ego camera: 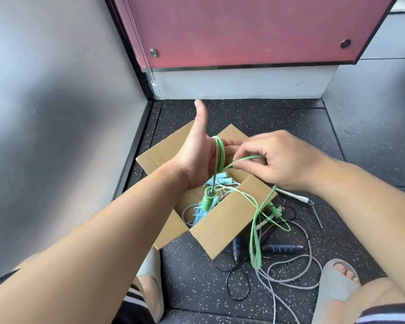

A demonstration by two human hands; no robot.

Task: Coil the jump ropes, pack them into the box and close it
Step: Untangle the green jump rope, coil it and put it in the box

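Note:
An open cardboard box (pixel 225 220) sits on the dark speckled floor with a light blue jump rope (pixel 200 212) inside. Above it, my left hand (pixel 197 157) is held upright, thumb up, fingers straight, with loops of a green jump rope (pixel 220 155) wound around the palm. One green handle (pixel 207 201) hangs below that hand. My right hand (pixel 278 160) pinches the green cord just right of the loops. The remaining green cord (pixel 255 239) trails down over the box's front flap to the floor.
To the right of the box lie tangled ropes: a black one with blue-striped handles (pixel 283 249), a grey cord (pixel 288 277) and a white handle (pixel 295 196). My feet in grey slippers (pixel 334 284) stand near them. A grey wall is at left, a pink panel behind.

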